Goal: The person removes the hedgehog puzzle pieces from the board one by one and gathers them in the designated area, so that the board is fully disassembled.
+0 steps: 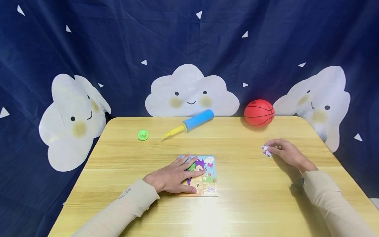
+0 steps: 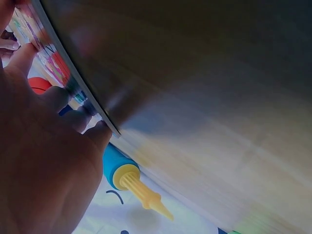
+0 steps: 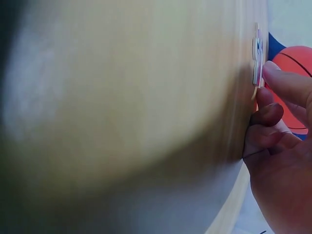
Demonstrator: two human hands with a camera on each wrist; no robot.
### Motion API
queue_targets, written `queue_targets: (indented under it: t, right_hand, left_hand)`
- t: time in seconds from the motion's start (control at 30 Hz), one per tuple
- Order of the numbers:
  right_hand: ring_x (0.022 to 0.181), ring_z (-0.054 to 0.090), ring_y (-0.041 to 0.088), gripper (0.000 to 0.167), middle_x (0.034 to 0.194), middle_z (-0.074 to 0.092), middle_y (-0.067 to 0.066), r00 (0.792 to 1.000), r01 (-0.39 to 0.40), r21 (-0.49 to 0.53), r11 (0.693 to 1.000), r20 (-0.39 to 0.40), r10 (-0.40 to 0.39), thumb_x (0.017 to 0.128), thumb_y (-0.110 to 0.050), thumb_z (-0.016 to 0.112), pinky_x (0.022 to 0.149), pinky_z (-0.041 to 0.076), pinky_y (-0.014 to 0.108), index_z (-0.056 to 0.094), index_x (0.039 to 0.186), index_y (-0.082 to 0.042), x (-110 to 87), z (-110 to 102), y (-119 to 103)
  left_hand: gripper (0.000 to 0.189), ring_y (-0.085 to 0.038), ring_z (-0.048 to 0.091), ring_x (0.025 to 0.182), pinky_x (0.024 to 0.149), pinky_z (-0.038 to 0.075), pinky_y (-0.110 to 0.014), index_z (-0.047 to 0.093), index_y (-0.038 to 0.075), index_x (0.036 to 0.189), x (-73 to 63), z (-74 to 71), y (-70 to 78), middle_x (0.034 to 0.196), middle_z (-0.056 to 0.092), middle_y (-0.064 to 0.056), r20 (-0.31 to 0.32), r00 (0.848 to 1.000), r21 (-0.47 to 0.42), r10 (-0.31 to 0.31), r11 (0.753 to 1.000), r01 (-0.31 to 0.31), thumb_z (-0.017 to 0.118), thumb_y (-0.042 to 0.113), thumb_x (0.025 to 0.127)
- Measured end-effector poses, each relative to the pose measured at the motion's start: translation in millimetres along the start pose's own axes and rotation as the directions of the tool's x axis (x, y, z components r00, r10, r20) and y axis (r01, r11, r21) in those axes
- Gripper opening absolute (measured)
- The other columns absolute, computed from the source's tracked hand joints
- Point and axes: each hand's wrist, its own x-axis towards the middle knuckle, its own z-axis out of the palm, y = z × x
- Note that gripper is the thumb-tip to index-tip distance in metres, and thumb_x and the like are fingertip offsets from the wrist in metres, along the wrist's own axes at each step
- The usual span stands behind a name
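A square jigsaw puzzle (image 1: 212,176) with a colourful cartoon picture lies on the table in front of the person. Across its left part rests the left hand (image 1: 174,176), fingers spread and straight, hiding some of the picture. In the left wrist view the fingertips reach over the puzzle's thin edge. Farther right, the right hand (image 1: 285,153) pinches a small white-and-purple puzzle piece (image 1: 267,152) at its edge between thumb and fingers. The right wrist view shows this puzzle piece (image 3: 257,58) edge-on, low at the table surface, with the other fingers curled below the thumb.
A blue pump (image 1: 199,120) with a yellow nozzle lies beyond the puzzle. To its left sits a green rubber duck (image 1: 143,135). The red ball (image 1: 259,113) stands at the back right, near the wooden table's (image 1: 237,210) far edge. Behind hangs a dark blue curtain (image 1: 165,33).
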Motion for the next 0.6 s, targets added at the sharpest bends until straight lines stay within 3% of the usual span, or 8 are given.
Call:
queue_targets:
  t: [0.1, 0.33, 0.47, 0.6]
  right_hand:
    - [0.104, 0.060, -0.001, 0.022, 0.117, 0.077, 0.018, 1.000, 0.004, -0.008, 1.000, -0.003, -0.004, 0.109, -0.011, 0.068, 0.086, 0.045, 0.010, 0.077, 0.124, 0.002, 0.7, 0.3, 0.0]
    - [0.120, 0.060, 0.021, 0.025, 0.135, 0.070, 0.025, 1.000, -0.023, -0.027, 0.999, -0.008, 0.023, 0.111, -0.015, 0.065, 0.093, 0.046, 0.019, 0.075, 0.130, -0.001, -0.1, 0.2, -1.3]
    - [0.107, 0.062, 0.006, 0.026, 0.135, 0.070, 0.024, 0.998, -0.052, -0.018, 0.998, -0.041, 0.052, 0.112, -0.017, 0.065, 0.087, 0.048, 0.014, 0.074, 0.132, -0.003, -1.7, 1.3, -7.0]
    - [0.096, 0.061, -0.004, 0.024, 0.124, 0.073, 0.024, 0.993, -0.008, -0.015, 1.000, -0.121, 0.007, 0.109, -0.016, 0.069, 0.079, 0.050, 0.013, 0.075, 0.127, -0.002, 0.4, 8.2, -23.4]
  left_hand:
    - [0.070, -0.035, 0.003, 0.172, 0.140, 0.012, -0.058, 0.033, 0.041, 0.172, -0.2, -0.1, -0.3, 0.185, 0.009, -0.010, -0.001, 1.000, 0.004, 0.003, 1.000, -0.003, 0.053, 0.064, 0.109]
    - [0.070, -0.036, 0.004, 0.172, 0.140, 0.013, -0.057, 0.033, 0.041, 0.172, -0.8, 1.2, -0.7, 0.185, 0.010, -0.011, -0.009, 1.000, 0.022, 0.004, 1.000, -0.003, 0.052, 0.066, 0.109]
    - [0.070, -0.036, 0.004, 0.172, 0.140, 0.013, -0.057, 0.031, 0.042, 0.172, -1.1, 3.4, -1.0, 0.185, 0.010, -0.011, -0.018, 1.000, 0.034, 0.004, 0.999, -0.004, 0.049, 0.067, 0.109]
    - [0.070, -0.035, 0.004, 0.172, 0.140, 0.013, -0.056, 0.030, 0.043, 0.172, -2.1, 5.8, -2.2, 0.185, 0.009, -0.010, -0.032, 1.000, 0.043, -0.002, 0.999, 0.003, 0.047, 0.068, 0.110]
